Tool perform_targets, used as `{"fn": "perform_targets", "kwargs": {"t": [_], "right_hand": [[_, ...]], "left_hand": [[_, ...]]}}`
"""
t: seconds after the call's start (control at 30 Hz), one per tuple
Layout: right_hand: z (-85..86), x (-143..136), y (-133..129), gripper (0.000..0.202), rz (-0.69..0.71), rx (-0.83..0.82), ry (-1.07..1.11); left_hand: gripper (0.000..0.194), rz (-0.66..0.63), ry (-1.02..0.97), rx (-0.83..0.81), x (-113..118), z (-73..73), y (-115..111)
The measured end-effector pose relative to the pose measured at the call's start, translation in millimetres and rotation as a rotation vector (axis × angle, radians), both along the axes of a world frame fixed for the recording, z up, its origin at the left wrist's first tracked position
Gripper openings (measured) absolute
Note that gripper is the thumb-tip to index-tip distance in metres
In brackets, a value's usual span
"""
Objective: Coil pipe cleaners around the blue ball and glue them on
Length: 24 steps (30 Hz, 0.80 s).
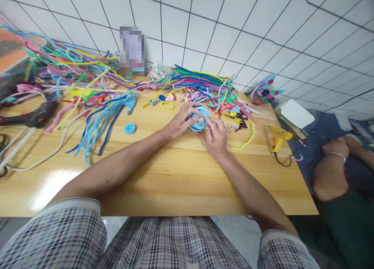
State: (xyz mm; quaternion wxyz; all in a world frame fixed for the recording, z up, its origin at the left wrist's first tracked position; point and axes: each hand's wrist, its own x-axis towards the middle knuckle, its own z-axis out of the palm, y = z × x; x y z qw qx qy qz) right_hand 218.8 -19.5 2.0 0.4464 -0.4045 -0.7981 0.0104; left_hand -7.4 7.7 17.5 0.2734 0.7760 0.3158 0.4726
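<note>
Between the left hand [180, 121] and the right hand [216, 137] sits a round blue coil [198, 118] with something clear and shiny at its middle, held just above or on the wooden counter [175, 175]; which, I cannot tell. Fingers of the left hand curve over the coil's left side and top, while those of the right hand bend in against its right side, though whether either hand is actually pinching is too small to tell.

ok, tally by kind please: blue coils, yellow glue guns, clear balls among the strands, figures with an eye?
Blue coils: 2 (large coil, held; small coil, loose)
Yellow glue gun: 1
Clear ball: 1
Eye figure: 1
Total: 5
</note>
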Motion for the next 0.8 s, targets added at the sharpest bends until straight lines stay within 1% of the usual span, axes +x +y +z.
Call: {"fn": "perform_targets", "kwargs": {"t": [0.1, 0.2, 0.37, 0.63, 0.8], "right_hand": [[-0.5, 0.0, 1.0, 0.043, 0.005, -0.056, 0.017], [-1.1, -1.3, -0.2, 0.045, 0.02, -0.071, 0.035], [-2.7, -2.5, -2.5, 0.05, 0.025, -0.054, 0.006], [-4.2, -3.8, -0.5, 0.05, -0.005, -0.077, -0.003], [-2.8, -4.6, -1.2, 0.048, 0.004, -0.039, 0.0]], "left_hand": [[0.046, 0.008, -0.002, 0.015, -0.3, -1.3, 0.2], [0.046, 0.016, -0.003, 0.009, -0.1, -2.1, -0.1], [0.047, 0.024, -0.003, -0.003, 0.4, -3.9, 0.5], [0.043, 0.041, -0.006, 0.025, 0.5, -8.6, 4.9], [0.043, 0.051, -0.01, 0.036, 0.7, -8.4, 5.8]]}}
